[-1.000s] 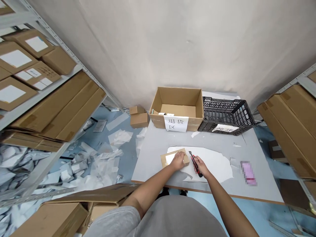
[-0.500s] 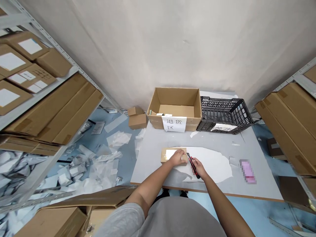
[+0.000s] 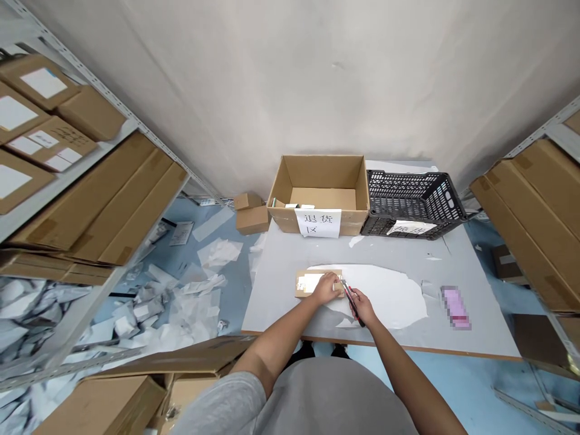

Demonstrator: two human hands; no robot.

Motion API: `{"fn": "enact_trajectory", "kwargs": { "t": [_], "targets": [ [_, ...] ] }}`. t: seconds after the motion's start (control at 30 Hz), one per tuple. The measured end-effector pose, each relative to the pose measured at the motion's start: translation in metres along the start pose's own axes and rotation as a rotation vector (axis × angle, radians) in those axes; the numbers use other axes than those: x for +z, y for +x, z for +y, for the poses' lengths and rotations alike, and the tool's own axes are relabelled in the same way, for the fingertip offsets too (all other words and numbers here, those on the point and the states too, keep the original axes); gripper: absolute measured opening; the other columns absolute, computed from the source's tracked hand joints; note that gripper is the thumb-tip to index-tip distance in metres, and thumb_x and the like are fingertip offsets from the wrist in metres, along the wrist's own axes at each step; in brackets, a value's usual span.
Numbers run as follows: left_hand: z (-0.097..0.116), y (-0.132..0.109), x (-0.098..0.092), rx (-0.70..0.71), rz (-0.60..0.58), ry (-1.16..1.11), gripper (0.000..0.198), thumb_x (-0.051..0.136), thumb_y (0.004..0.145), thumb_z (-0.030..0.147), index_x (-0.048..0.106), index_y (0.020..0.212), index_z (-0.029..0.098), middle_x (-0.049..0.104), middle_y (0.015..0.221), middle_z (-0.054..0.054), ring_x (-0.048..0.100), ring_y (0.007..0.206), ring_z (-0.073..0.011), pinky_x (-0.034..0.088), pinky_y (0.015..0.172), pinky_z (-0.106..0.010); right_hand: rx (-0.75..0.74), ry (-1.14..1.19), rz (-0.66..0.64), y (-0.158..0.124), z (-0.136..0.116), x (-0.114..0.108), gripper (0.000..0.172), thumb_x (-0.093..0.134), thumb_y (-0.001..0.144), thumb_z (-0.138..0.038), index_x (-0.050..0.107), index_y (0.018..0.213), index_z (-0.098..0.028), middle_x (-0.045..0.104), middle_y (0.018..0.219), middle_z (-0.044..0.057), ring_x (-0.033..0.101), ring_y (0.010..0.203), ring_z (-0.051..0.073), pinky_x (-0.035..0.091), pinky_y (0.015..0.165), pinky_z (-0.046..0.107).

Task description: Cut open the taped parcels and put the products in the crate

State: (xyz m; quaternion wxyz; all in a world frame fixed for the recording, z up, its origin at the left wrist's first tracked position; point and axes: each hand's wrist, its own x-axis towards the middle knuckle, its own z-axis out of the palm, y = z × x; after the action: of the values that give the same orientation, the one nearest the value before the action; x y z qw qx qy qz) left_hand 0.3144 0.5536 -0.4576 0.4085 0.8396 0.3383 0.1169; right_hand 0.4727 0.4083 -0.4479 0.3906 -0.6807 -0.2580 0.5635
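Note:
A small flat cardboard parcel (image 3: 308, 282) with a white label lies on the grey table (image 3: 290, 266), partly over a torn white sheet (image 3: 389, 296). My left hand (image 3: 327, 287) presses down on the parcel's right end, fingers curled over it. My right hand (image 3: 361, 304) is closed round a red and black utility knife (image 3: 350, 296), whose tip touches the parcel's right edge.
An open cardboard box (image 3: 319, 192) with a paper sign and a black plastic crate (image 3: 412, 202) stand at the table's far edge. A pink object (image 3: 455, 307) lies at the right. Shelves of cartons (image 3: 81, 181) flank both sides. Torn wrapping (image 3: 181, 296) litters the blue floor.
The knife tip has moved left up to the parcel's right edge. My left hand has stayed on the parcel. The view has shifted slightly.

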Motion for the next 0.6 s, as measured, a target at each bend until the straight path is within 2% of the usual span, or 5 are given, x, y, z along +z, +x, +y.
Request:
{"fn": "enact_trajectory", "kwargs": {
  "t": [0.1,0.23,0.47,0.6],
  "targets": [
    [-0.002,0.000,0.003,0.002,0.025,-0.026,0.022,0.076,0.081,0.032,0.059,0.090,0.023,0.067,0.099,-0.006,0.061,0.099,-0.0272,0.047,0.091,-0.038,-0.020,-0.027,0.019,-0.003,0.002,0.005,0.054,0.052,0.088,-0.070,0.061,0.113,-0.024,0.054,0.055,-0.009,0.048,0.037,0.013,0.035,0.035,0.023],
    [-0.002,-0.001,0.007,-0.020,0.036,-0.049,0.019,0.074,0.080,0.030,0.060,0.089,0.023,0.068,0.097,-0.005,0.061,0.098,-0.0260,0.047,0.091,-0.039,0.037,0.003,0.027,-0.012,0.005,0.006,0.054,0.050,0.088,-0.071,0.061,0.112,-0.024,0.054,0.053,-0.009,0.046,0.037,0.014,0.035,0.035,0.023],
    [0.002,0.000,0.005,-0.040,0.061,-0.096,0.017,0.074,0.076,0.025,0.059,0.083,0.023,0.067,0.092,-0.003,0.061,0.093,-0.0241,0.048,0.089,-0.036,0.011,-0.075,0.029,-0.011,-0.010,0.004,0.057,0.050,0.086,-0.075,0.062,0.109,-0.024,0.050,0.050,-0.009,0.046,0.037,0.015,0.035,0.038,0.024],
    [0.003,0.001,0.003,-0.024,0.053,-0.107,0.014,0.072,0.076,0.020,0.059,0.082,0.022,0.067,0.089,-0.003,0.062,0.091,-0.0227,0.048,0.087,-0.034,0.028,-0.054,0.017,-0.017,-0.007,0.006,0.057,0.048,0.085,-0.076,0.061,0.105,-0.024,0.051,0.051,-0.008,0.046,0.037,0.014,0.035,0.037,0.024]
  ]
}}
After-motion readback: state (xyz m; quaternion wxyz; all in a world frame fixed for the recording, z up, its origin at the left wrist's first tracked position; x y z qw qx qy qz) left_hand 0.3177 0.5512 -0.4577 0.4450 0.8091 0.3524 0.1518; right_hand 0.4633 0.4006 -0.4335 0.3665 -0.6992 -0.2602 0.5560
